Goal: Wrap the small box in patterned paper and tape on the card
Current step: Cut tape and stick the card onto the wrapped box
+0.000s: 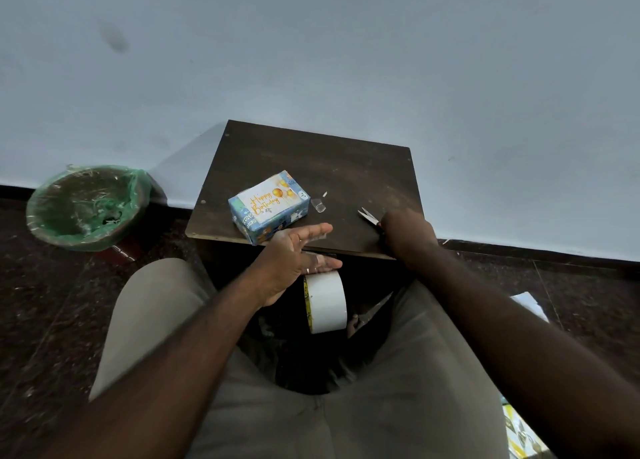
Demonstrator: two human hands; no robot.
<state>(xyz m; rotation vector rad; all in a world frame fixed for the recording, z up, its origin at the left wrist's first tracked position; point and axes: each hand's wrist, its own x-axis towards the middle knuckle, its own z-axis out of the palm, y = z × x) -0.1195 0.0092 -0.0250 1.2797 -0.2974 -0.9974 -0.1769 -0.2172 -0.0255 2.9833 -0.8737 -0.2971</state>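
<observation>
Fingers [317,230] of the left hand [294,254] spread straight just beside the wrapped box [268,212], card [266,200] already on top; right hand [408,233] grips scissors [367,215]; only final taping seems left

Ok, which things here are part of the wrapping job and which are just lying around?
Job: wrapped box, card on top, tape roll, scissors.
Lying about: green-lined bin, clear scrap, white sheet.

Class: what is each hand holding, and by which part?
Right hand grips the scissors by the handle end, blades free. Left hand is open, gripping nothing.
</observation>
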